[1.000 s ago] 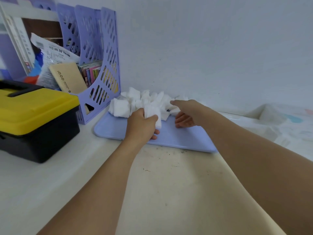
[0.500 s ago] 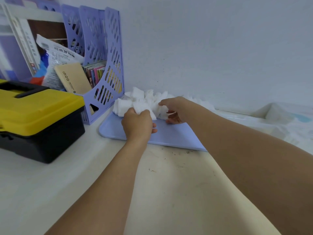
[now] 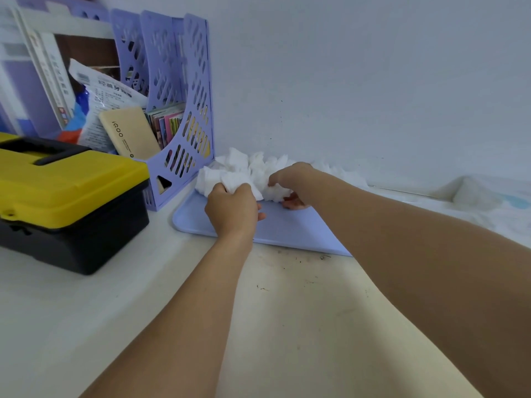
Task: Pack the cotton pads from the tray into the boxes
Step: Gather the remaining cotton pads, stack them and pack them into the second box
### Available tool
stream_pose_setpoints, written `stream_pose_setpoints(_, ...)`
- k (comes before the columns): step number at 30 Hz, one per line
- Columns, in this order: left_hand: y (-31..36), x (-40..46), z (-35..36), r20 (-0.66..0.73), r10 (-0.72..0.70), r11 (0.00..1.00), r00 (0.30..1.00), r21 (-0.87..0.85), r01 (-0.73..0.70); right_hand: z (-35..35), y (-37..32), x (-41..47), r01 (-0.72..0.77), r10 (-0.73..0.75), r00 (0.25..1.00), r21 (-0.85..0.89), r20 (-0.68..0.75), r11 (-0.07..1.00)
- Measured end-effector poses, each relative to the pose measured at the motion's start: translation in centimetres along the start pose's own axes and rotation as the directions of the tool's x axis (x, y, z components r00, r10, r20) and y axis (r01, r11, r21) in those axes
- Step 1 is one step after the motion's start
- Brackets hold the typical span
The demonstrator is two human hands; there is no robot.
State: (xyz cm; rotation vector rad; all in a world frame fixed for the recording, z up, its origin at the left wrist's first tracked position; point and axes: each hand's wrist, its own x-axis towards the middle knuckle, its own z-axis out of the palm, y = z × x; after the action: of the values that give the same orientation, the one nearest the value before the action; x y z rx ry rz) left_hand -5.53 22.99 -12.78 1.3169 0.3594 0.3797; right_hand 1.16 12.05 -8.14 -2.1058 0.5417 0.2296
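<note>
Looking down from the head camera, I see both bare hands on the pile of white cotton pads [image 3: 253, 170], which lies at the far left end of a lilac tray [image 3: 290, 228], against the wall. The left hand [image 3: 231, 211] has its fingers curled around a bunch of pads at the near edge of the pile, so its grip is closed on them. The right hand [image 3: 290, 183] is bent over the pile from the right side; its fingers are curled into the pads and their tips touch the tray surface, so this grip holds pads as well.

The tray lies flat on a pale worktop [image 3: 287, 326] that has some small dark specks near the tray's front edge. Just beside the tray's left end stands a lilac file rack [image 3: 184, 90] with books, a printed bag and a beige IQOO box [image 3: 129, 133] inside. In front of the rack, well apart from the tray, sits a toolbox [image 3: 69, 202] with a yellow lid and a black body. I cannot find any packing boxes in this view.
</note>
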Motion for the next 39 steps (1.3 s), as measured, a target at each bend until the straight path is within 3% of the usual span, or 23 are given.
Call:
stream_pose_setpoints(6,0.0,0.1,0.1,0.016,-0.014,1.000,1.000,-0.017,0.014,-0.1,0.0,0.2,-0.039,0.035,0.996,0.053,0.083,0.998)
stream_pose_setpoints(23,0.1,0.0,0.1,0.029,-0.011,1.000,1.000,-0.013,0.011,-0.4,0.6,0.1,-0.041,-0.005,0.989,0.300,0.151,0.953)
stream_pose_setpoints(28,0.2,-0.1,0.1,0.036,-0.017,1.000,0.999,-0.003,0.018,-1.0,1.0,0.1,-0.005,-0.026,0.994,0.270,0.109,0.963)
stream_pose_setpoints(34,0.0,0.0,0.2,0.047,-0.012,1.000,0.999,0.019,0.011,0.0,0.7,-0.2,0.025,-0.032,0.998,0.110,0.061,0.994)
stream_pose_setpoints(39,0.1,0.0,0.0,0.065,-0.015,1.000,0.998,0.026,0.014,0.0,0.6,-0.1,0.015,-0.027,0.998,0.209,0.052,0.978)
